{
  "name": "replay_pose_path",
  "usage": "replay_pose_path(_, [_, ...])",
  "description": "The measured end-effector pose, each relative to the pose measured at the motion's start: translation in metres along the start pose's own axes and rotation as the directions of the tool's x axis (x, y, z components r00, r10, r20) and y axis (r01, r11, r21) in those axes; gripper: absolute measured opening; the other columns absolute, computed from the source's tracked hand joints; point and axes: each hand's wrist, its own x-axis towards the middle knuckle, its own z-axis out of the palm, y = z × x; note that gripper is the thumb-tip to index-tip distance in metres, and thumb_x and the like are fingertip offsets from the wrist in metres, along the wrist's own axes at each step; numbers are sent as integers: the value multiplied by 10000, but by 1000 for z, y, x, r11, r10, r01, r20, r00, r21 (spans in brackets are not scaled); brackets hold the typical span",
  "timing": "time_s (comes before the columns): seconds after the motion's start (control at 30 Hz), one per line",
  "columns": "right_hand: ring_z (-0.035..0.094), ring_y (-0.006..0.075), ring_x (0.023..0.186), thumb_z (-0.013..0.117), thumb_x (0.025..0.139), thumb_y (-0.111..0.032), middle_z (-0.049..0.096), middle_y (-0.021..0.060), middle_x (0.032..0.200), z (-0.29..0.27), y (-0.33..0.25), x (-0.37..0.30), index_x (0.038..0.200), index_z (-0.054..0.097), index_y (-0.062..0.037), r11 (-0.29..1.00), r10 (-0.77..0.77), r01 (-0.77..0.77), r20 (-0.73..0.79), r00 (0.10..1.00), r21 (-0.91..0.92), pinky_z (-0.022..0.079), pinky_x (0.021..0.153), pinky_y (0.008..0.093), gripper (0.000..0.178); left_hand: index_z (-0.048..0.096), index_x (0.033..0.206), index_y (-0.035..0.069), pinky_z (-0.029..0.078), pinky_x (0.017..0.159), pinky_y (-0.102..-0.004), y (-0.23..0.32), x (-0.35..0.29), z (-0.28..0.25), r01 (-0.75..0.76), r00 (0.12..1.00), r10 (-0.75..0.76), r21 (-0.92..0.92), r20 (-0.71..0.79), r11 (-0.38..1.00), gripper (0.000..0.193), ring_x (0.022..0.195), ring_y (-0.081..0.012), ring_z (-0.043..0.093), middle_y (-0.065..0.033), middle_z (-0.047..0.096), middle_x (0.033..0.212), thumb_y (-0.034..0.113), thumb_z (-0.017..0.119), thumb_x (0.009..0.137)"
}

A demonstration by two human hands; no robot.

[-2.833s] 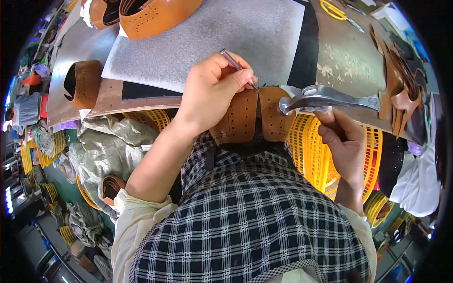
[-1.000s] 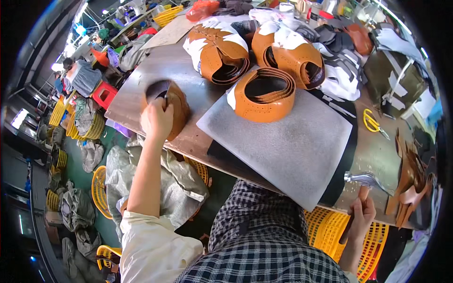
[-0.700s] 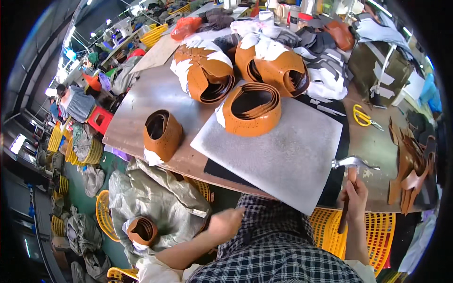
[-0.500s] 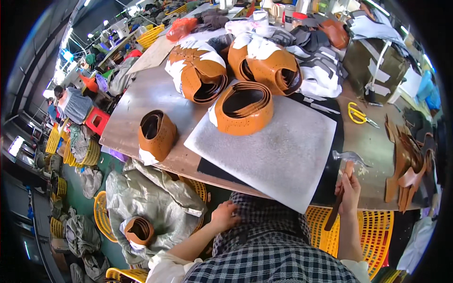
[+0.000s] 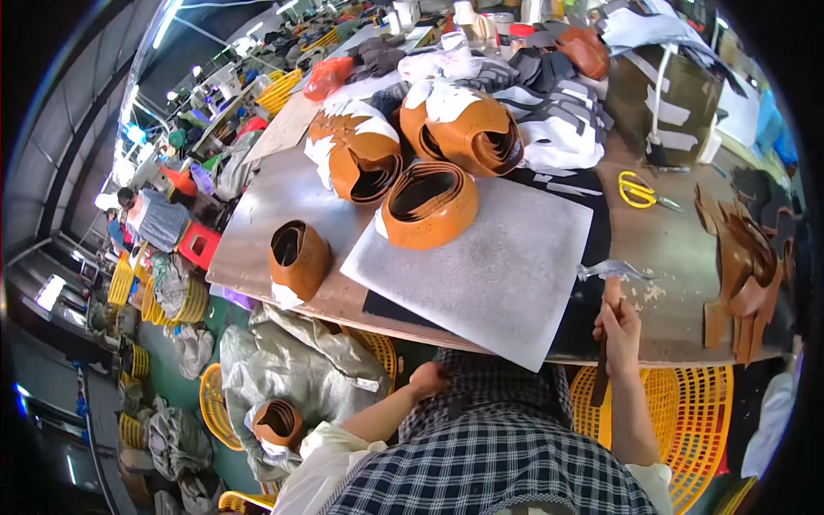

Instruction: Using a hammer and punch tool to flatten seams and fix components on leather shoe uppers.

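Table edge point(image 5: 687, 360) near right hand's point(image 5: 620, 333) hammer point(image 5: 615, 270)

Reference: pale slab point(image 5: 481, 275). Below its near edge, left hand point(image 5: 427, 380): fingers curled out of my sight by the checked apron point(image 5: 489, 468); cannot tell whether anything is held. Right of slab, hammer point(image 5: 614, 271): middle of handle covered by right hand point(image 5: 621, 327). Under slab, black mat point(image 5: 598, 236): mostly hidden. Below right, yellow basket point(image 5: 691, 421): partly masked by bench point(image 5: 678, 322) and right forearm point(image 5: 633, 421). Well below left, second yellow basket point(image 5: 243, 500): cut off by lower edge of view. Far left, co-worker point(image 5: 160, 221): hands too small to make out.
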Motion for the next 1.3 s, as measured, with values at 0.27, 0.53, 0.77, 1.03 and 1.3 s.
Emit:
replay_pose_path(0.27, [484,52,577,536,915,-141,527,3,697,-5,11,1,932,544,-12,997,-45,48,53,998,-61,409,516,181,130,575,1073,-26,462,771,-307,6,-60,-34,88,921,76,-393,382,915,312,847,-206,596,-110,652,958,94,664,798])
replay_pose_path(0.53, [471,53,549,554,906,-152,520,-3,664,-2,9,4,913,558,-19,995,-15,16,8,1000,-101,397,504,182,133,646,891,12,490,708,-367,92,-124,-77,-233,972,205,330,117,915,137,778,-254,614,-137,646,827,42,597,767])
replay_pose_path(0.77, [463,49,545,558,903,-150,515,-17,662,0,-1,6,946,575,-34,990,51,-54,-21,998,-132,378,496,171,126,614,952,34,462,707,-379,181,-60,-216,-270,157,607,557,-779,785,344,812,-299,566,-106,599,876,126,748,649])
replay_pose_path(1.03, [479,57,570,554,907,-151,528,-5,677,4,1,3,937,571,-19,996,17,-20,-32,999,-90,381,514,187,137,572,837,53,488,651,-354,193,-48,-243,-414,139,725,626,-674,661,213,753,-287,602,-82,620,817,62,720,683])
replay_pose_path(1.3, [502,57,617,583,898,-177,571,7,709,-22,-35,-4,983,588,-5,935,-275,259,-34,961,-243,413,584,194,192,545,771,65,456,502,-284,226,-143,-159,-827,155,969,513,-191,233,196,634,-190,580,-46,567,712,92,602,585])
